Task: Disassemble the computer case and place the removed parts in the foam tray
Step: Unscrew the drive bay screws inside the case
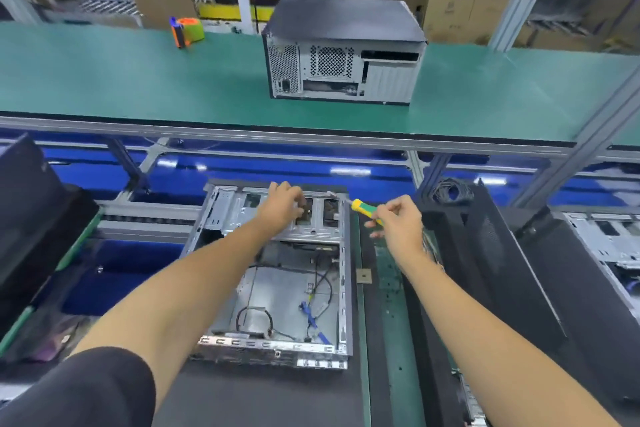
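Note:
An open silver computer case (pixel 277 288) lies flat on the dark work mat in front of me, loose black and blue cables inside. My left hand (pixel 282 203) reaches to its far end, fingers curled on a dark part in the drive cage (pixel 311 215). My right hand (pixel 398 222) holds a yellow-green screwdriver (pixel 365 210) whose tip points at the case's far right corner. No foam tray is plainly in view.
A closed black case (pixel 343 52) stands on the green upper shelf (pixel 138 80), beside an orange-green tape dispenser (pixel 187 30). Black side panels (pixel 502 270) lean at my right, with another open case (pixel 609 243) beyond. A small square chip (pixel 364 276) lies right of my case.

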Tool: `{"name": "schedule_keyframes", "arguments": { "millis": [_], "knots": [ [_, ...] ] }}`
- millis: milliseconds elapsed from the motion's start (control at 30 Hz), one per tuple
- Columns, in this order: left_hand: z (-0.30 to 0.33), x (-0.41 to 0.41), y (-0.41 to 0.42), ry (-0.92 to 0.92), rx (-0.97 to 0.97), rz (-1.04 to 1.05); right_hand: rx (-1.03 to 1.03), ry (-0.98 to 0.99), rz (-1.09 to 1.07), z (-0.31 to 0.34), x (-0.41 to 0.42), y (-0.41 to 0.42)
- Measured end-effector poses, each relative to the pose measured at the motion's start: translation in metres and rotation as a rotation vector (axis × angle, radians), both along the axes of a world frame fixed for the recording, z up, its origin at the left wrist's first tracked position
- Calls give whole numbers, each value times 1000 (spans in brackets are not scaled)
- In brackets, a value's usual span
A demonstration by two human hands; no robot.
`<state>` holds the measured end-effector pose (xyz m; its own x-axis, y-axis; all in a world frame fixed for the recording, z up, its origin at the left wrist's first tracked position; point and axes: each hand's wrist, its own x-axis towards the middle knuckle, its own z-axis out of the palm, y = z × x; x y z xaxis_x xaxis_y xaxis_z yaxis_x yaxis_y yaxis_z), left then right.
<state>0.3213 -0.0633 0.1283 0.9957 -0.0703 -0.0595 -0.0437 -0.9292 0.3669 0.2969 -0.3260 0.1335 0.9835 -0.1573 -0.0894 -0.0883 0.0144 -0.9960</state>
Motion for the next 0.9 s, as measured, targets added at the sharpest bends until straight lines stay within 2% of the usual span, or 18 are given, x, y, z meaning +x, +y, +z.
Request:
{"name": "schedule_keyframes", "arguments": {
  "millis": [67, 133, 267, 367, 500, 700, 900],
  "knots": [
    [-4, 2, 15, 99, 78, -26, 33, 17, -57, -7, 3, 16],
    [-5, 5, 23, 127, 53, -39, 91, 41, -132, -18, 4, 31],
    [-6, 15, 30, 91, 75, -132, 158, 59, -335, -46, 1, 56],
    [-5, 25, 33, 81, 137, -211, 121, 59, -415, -62, -5, 69],
    [-6, 41, 34, 110, 207, -376, 69, 64, -442, -71, -4, 77],
    [0, 63, 32, 175, 340, -584, -118, 25, -401, -75, -5, 80],
    [4, 74, 20, 266, 435, -624, -178, -17, -371, -76, -6, 82]
  ]
}}
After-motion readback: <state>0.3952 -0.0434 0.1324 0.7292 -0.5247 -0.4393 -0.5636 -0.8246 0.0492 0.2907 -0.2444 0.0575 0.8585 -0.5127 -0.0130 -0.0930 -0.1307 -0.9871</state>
